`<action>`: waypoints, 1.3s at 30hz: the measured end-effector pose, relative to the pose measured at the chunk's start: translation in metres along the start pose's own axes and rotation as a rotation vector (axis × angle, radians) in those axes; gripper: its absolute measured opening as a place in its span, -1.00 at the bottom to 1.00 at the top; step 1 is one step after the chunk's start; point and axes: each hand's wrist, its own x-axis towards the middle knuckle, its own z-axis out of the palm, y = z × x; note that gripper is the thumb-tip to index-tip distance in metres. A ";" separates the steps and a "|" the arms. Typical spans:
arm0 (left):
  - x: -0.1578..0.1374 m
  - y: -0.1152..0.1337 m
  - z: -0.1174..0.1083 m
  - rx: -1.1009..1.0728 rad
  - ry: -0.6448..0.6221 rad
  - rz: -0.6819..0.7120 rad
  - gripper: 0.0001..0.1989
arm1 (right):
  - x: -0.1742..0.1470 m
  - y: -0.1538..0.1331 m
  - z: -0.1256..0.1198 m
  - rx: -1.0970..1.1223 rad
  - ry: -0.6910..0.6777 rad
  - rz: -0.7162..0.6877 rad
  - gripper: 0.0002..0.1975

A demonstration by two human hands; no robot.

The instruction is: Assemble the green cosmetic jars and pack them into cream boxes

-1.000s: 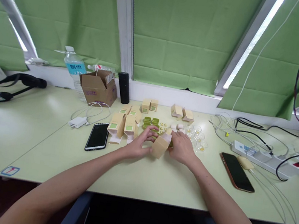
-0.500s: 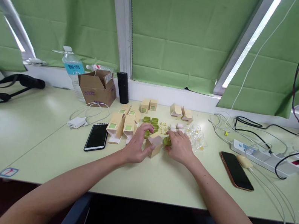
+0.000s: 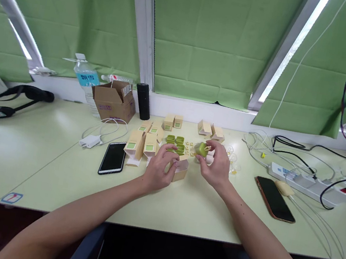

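In the head view, my right hand [image 3: 218, 168] is closed on a small green container [image 3: 203, 149], lifted above the table. The container seems to have a clear part on its left side and a small pale loop by my fingers. My left hand [image 3: 159, 169] has its thumb and fingers pinched at the upper left edge of a small beige cardboard box [image 3: 180, 175], which stands with its top open. Just behind the box are several green square cups [image 3: 179, 140] and tiny yellow pieces [image 3: 189, 145]. White rounded pieces [image 3: 209, 158] sit partly hidden behind my right hand, near clear plastic covers [image 3: 233, 158].
Beige boxes with green labels [image 3: 150, 144] stand left of my hands, and more boxes [image 3: 204, 128] at the back. A phone [image 3: 112, 158] lies to the left, another phone [image 3: 274, 198] to the right, near a power strip [image 3: 308, 183] and cables. A brown carton [image 3: 114, 101] stands behind.
My right hand has raised the green container off the table and turned it. My left hand's fingers have closed in on the box's edge, and the box has turned slightly.
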 end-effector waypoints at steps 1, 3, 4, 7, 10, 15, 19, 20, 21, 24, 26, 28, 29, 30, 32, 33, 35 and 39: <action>0.000 0.000 0.000 -0.025 0.023 -0.014 -0.86 | -0.001 -0.001 0.000 0.058 0.049 -0.003 -0.57; 0.000 -0.001 0.000 -0.045 0.052 -0.018 -0.86 | -0.003 -0.005 0.000 0.165 0.119 -0.015 -0.56; 0.000 -0.002 0.000 -0.042 0.049 -0.008 -0.87 | -0.004 -0.007 0.001 0.214 0.143 -0.027 -0.56; 0.001 -0.001 -0.001 -0.052 0.014 0.007 -0.90 | -0.009 -0.012 0.004 0.329 0.185 -0.082 -0.56; 0.001 0.001 -0.001 -0.123 0.012 -0.055 -0.92 | -0.014 -0.015 0.008 0.391 0.189 -0.147 -0.57; -0.002 0.001 0.004 -0.192 0.031 -0.135 -0.94 | -0.022 -0.017 0.018 0.477 0.147 -0.309 -0.52; -0.003 0.000 0.006 -0.230 0.026 -0.186 -0.92 | -0.026 -0.018 0.024 0.547 0.111 -0.408 -0.48; -0.003 -0.001 0.006 -0.237 0.023 -0.197 -0.92 | -0.027 -0.018 0.026 0.552 0.097 -0.420 -0.48; -0.003 -0.001 0.006 -0.246 0.021 -0.205 -0.91 | -0.028 -0.018 0.026 0.553 0.083 -0.428 -0.47; -0.003 -0.001 0.006 -0.274 0.016 -0.226 -0.92 | -0.029 -0.017 0.027 0.536 0.056 -0.428 -0.49; -0.001 0.000 0.005 -0.288 0.013 -0.241 -0.93 | -0.028 -0.015 0.027 0.508 0.053 -0.418 -0.51; 0.000 0.001 0.005 -0.293 0.013 -0.254 -0.95 | -0.026 -0.012 0.027 0.484 0.062 -0.394 -0.53; 0.001 0.002 0.004 -0.291 0.017 -0.258 -0.95 | -0.025 -0.011 0.027 0.477 0.067 -0.376 -0.54; 0.001 0.003 0.004 -0.287 0.021 -0.262 -0.94 | -0.024 -0.010 0.027 0.474 0.073 -0.354 -0.55; 0.002 0.003 0.003 -0.276 0.037 -0.274 -0.92 | -0.023 -0.008 0.027 0.480 0.084 -0.313 -0.57; 0.002 0.003 0.003 -0.272 0.044 -0.284 -0.90 | -0.022 -0.008 0.027 0.484 0.086 -0.298 -0.58; 0.001 0.002 0.003 -0.268 0.054 -0.306 -0.85 | -0.022 -0.007 0.028 0.488 0.088 -0.280 -0.58; 0.000 -0.005 0.004 -0.291 0.046 -0.357 -0.74 | -0.022 -0.006 0.028 0.472 0.074 -0.284 -0.60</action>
